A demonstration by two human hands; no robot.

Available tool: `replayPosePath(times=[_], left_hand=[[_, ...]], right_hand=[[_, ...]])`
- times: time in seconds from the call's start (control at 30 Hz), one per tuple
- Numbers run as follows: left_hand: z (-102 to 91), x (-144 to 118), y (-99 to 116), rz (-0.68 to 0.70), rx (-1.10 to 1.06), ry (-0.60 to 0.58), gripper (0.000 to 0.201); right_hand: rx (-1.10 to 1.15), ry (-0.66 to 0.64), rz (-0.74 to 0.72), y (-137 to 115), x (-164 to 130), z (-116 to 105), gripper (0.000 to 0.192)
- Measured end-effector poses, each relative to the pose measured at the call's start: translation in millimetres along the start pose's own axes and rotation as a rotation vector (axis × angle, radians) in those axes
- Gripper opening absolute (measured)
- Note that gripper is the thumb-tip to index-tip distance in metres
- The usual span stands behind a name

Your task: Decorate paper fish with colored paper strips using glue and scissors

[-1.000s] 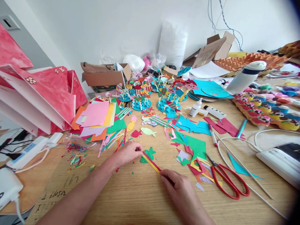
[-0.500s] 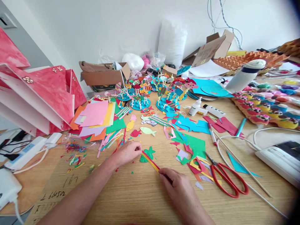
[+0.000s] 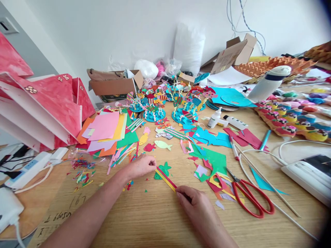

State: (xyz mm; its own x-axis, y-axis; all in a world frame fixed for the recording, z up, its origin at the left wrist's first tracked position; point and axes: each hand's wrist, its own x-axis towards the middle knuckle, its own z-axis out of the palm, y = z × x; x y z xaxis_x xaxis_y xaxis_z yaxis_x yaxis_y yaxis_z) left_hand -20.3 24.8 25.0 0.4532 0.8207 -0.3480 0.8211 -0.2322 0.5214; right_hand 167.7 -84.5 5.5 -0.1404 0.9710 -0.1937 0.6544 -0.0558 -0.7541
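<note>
1. Bright, even light fills the frame, its source outside it.
2. At upper centre, the tall translucent white plastic bag leaves a soft grey shadow on the smooth white wall.
3. Blurred black darkens the upper-right and lower-right corners.
4. Wide-angle distortion stretches the red-painted white panels at left.
5. Lettering on the small white plastic bottle right of centre is illegibly soft.

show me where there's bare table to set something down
The widest bare patch of table is nearest the camera, between left forearm and right forearm. Another lies right of the right forearm, on the near side of the scissors. Farther back it's crowded with paper fish, a green sheet and scraps.
</note>
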Motion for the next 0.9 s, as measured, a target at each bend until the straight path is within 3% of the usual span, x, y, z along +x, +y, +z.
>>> replayPosePath(times=[0.9], left_hand=[[5.7,0.7,0.9,-0.027,0.068,0.08,0.015]], right_hand=[[-0.08,0.028,-0.036,1.7,-2.0,1.4,0.03]])
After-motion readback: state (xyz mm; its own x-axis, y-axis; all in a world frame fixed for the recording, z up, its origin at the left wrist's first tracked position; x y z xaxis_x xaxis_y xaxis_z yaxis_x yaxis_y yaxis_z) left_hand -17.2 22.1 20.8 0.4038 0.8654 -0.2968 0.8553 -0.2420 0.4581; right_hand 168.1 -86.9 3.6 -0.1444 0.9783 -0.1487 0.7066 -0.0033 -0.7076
